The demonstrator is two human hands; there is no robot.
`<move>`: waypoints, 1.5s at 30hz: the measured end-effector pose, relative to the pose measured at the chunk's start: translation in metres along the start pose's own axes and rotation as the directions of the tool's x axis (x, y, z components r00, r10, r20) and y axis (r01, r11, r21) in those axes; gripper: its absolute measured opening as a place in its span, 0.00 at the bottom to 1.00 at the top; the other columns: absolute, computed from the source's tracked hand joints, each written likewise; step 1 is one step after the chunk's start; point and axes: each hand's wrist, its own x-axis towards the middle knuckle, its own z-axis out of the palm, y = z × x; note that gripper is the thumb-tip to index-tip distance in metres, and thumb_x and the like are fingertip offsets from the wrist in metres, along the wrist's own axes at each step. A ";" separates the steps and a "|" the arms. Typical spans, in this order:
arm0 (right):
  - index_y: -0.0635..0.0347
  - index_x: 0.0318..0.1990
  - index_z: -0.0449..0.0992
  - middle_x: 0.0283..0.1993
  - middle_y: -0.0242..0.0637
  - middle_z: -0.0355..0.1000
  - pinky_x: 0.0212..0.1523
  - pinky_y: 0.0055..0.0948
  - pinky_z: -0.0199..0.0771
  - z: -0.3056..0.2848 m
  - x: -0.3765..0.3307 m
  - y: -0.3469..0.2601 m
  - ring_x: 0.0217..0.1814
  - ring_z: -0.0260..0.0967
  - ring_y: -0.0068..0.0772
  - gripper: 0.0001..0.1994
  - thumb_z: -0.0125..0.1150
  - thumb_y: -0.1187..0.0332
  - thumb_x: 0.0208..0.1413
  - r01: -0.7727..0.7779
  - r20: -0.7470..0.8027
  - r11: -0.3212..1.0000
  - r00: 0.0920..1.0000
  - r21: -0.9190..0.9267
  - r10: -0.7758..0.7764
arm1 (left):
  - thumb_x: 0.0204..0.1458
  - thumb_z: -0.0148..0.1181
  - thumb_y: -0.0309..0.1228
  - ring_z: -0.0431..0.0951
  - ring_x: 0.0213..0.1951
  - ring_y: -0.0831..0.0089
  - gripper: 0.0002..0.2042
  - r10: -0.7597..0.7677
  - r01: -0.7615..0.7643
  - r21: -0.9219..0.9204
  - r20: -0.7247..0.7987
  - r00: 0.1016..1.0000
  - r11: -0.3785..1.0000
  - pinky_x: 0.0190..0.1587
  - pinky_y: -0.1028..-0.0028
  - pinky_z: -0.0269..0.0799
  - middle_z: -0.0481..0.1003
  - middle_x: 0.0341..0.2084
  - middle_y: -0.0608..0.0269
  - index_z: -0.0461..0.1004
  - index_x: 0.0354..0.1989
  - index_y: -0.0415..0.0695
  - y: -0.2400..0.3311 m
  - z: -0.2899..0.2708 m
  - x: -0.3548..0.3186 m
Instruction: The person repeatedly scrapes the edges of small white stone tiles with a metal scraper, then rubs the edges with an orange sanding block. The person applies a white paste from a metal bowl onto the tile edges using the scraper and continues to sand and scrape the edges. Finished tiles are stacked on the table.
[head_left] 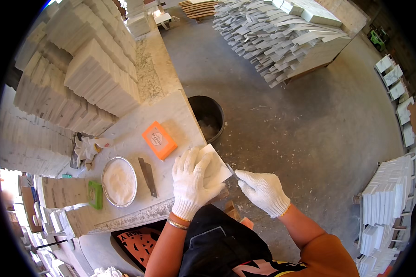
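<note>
My left hand [192, 180], in a white knit glove, lies with fingers spread on a white stone tile [222, 170], pressing it at the table's right edge. The tile's corner juts past that edge. My right hand [265, 191], also gloved, is closed in a pinch around a small grey metal tool, perhaps a scraper blade [230, 169]. Its tip meets the tile's right corner; the rest is hidden by my fingers. Left of my left hand lies a flat metal blade [148, 177], beside a round metal bowl of white powder [119, 181].
An orange box [160, 140], a green package [95, 195] and a crumpled cloth [88, 150] lie on the stone table [171, 113]. Tall tile stacks [101, 78] line its left side. A black bucket [207, 118] stands on the floor against the table's right edge. A large pile of stone strips [272, 37] stands beyond.
</note>
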 end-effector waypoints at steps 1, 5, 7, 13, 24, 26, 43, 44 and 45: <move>0.53 0.52 0.79 0.31 0.40 0.79 0.29 0.42 0.76 0.001 0.000 0.000 0.29 0.77 0.47 0.15 0.63 0.67 0.57 0.005 -0.018 1.000 1.000 0.018 -0.005 | 0.28 0.80 0.44 0.65 0.66 0.40 0.42 0.000 0.000 -0.002 0.001 1.000 1.000 0.67 0.45 0.59 0.67 0.64 0.43 0.73 0.60 0.47 0.000 0.000 0.000; 0.53 0.52 0.79 0.30 0.41 0.79 0.29 0.43 0.76 0.014 0.003 0.003 0.29 0.77 0.48 0.15 0.62 0.66 0.58 0.021 -0.077 0.999 0.997 0.050 -0.017 | 0.28 0.80 0.43 0.66 0.66 0.44 0.42 0.000 0.000 0.001 -0.007 1.000 1.000 0.68 0.44 0.57 0.68 0.63 0.44 0.73 0.60 0.50 -0.001 0.001 0.000; 0.52 0.52 0.79 0.30 0.42 0.78 0.29 0.43 0.76 0.023 0.004 0.007 0.29 0.77 0.49 0.14 0.62 0.66 0.59 -0.016 -0.022 0.999 1.000 0.034 0.017 | 0.28 0.79 0.43 0.66 0.66 0.44 0.42 0.007 -0.007 -0.001 -0.012 1.000 1.000 0.68 0.44 0.57 0.68 0.63 0.44 0.74 0.60 0.50 -0.001 0.001 0.000; 0.49 0.53 0.78 0.30 0.44 0.78 0.31 0.45 0.75 0.042 -0.005 0.013 0.31 0.78 0.49 0.14 0.61 0.64 0.60 -0.142 -0.037 0.986 0.989 0.086 0.146 | 0.28 0.79 0.43 0.67 0.65 0.43 0.41 0.013 -0.013 -0.001 -0.026 1.000 1.000 0.67 0.44 0.58 0.69 0.63 0.43 0.75 0.58 0.48 0.001 0.001 0.001; 0.49 0.54 0.78 0.29 0.44 0.77 0.30 0.43 0.74 0.007 -0.007 -0.011 0.29 0.76 0.51 0.14 0.61 0.65 0.61 -0.160 -0.076 0.986 0.984 0.040 0.162 | 0.29 0.79 0.43 0.67 0.66 0.43 0.42 0.002 -0.003 -0.017 -0.024 1.000 1.000 0.68 0.43 0.57 0.69 0.63 0.43 0.74 0.61 0.49 0.001 0.000 0.001; 0.50 0.54 0.77 0.28 0.44 0.76 0.29 0.43 0.74 0.006 -0.008 -0.013 0.28 0.76 0.50 0.14 0.61 0.65 0.61 -0.139 -0.087 0.990 0.986 0.026 0.141 | 0.29 0.79 0.44 0.66 0.66 0.43 0.42 -0.006 0.006 -0.014 -0.015 1.000 1.000 0.68 0.43 0.57 0.68 0.64 0.43 0.74 0.61 0.50 0.001 0.000 0.000; 0.51 0.56 0.77 0.30 0.42 0.78 0.29 0.42 0.75 0.031 -0.007 -0.001 0.28 0.77 0.47 0.17 0.62 0.67 0.59 -0.061 -0.088 0.998 0.994 -0.005 0.060 | 0.29 0.79 0.44 0.66 0.66 0.44 0.41 -0.013 0.013 -0.015 -0.011 1.000 1.000 0.68 0.43 0.56 0.68 0.64 0.44 0.74 0.60 0.51 0.000 0.002 -0.001; 0.50 0.56 0.77 0.31 0.42 0.78 0.30 0.42 0.76 0.041 -0.007 0.003 0.29 0.77 0.47 0.17 0.62 0.67 0.59 -0.100 -0.031 0.995 0.995 -0.025 0.099 | 0.30 0.78 0.44 0.66 0.67 0.44 0.41 -0.014 0.014 -0.023 -0.005 1.000 1.000 0.69 0.43 0.56 0.68 0.64 0.45 0.73 0.61 0.50 0.000 0.001 -0.001; 0.49 0.56 0.77 0.32 0.42 0.79 0.31 0.42 0.76 0.045 -0.009 0.005 0.30 0.78 0.47 0.16 0.61 0.67 0.60 -0.137 0.025 0.989 0.990 -0.048 0.138 | 0.30 0.78 0.44 0.65 0.67 0.44 0.41 -0.016 0.016 -0.032 0.001 1.000 0.999 0.69 0.43 0.56 0.68 0.64 0.45 0.73 0.61 0.50 0.002 0.001 0.000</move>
